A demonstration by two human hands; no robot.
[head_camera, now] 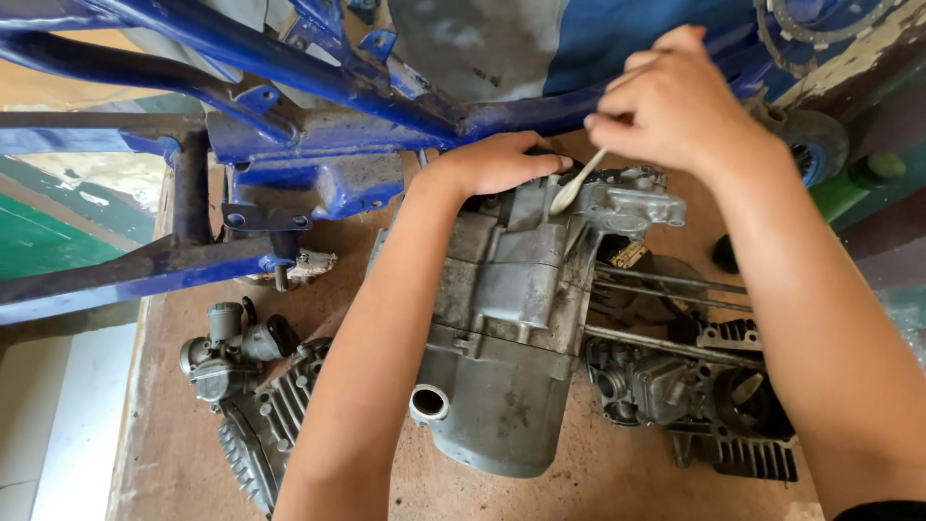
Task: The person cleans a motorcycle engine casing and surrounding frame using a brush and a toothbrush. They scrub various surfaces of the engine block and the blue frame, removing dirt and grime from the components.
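Observation:
A grey metal engine case (502, 347) lies on a brown board (174, 453) under a blue tube frame (318, 135). My left hand (502, 162) rests palm down on the case's upper end, beside the frame. My right hand (675, 106) hovers just above and to the right, fingers pinched on a thin pale stick (574, 185). The stick's flattened lower tip touches the top of the case next to a small silver fitting (632, 201).
A carburettor (227, 349) and a finned cylinder part (275, 410) lie left of the case. A second finned cylinder (723, 400) with long studs (666, 285) sits on the right. A small tyre (815, 140) stands at the upper right. Green floor (48, 241) shows on the left.

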